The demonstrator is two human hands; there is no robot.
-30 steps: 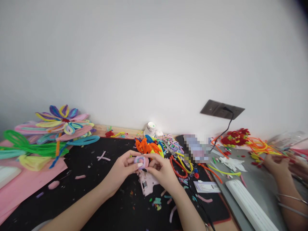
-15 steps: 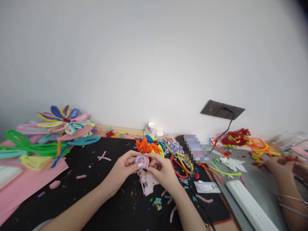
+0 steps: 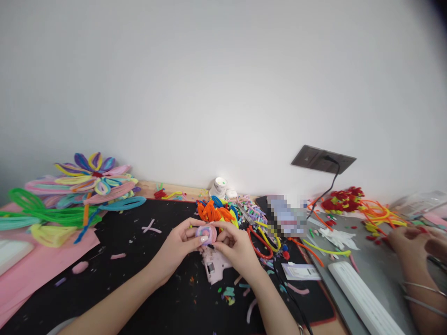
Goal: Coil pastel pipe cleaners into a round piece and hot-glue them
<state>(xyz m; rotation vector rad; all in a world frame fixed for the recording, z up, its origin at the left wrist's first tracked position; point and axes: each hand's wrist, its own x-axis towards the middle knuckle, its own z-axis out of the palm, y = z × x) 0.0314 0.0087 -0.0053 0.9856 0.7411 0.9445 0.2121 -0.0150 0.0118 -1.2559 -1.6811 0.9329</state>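
A small round coil [image 3: 205, 235] in pink, purple and blue is held between my two hands, above the black mat [image 3: 157, 274]. My left hand [image 3: 186, 236] pinches it from the left, thumb across its front. On the right, my right hand [image 3: 231, 241] has its fingers closed at the coil's other edge; some fingertips are hidden. Just below lies a pale pink tool [image 3: 213, 267], partly covered by my hands. Behind them is a bundle of orange fuzzy stems [image 3: 214, 211].
Fuzzy flowers [image 3: 96, 174] and green loops [image 3: 52, 213] lie left on pink paper [image 3: 42, 274]. Behind stands a white cup [image 3: 219, 186]. A pixelated phone [image 3: 284, 215], black cable [image 3: 287, 291] and white power strip [image 3: 363, 295] are right. Another person's hands [image 3: 407, 242] work at far right.
My hands and the coil have stayed almost in place. At far right, the other person's fingers have shifted slightly around a red piece.
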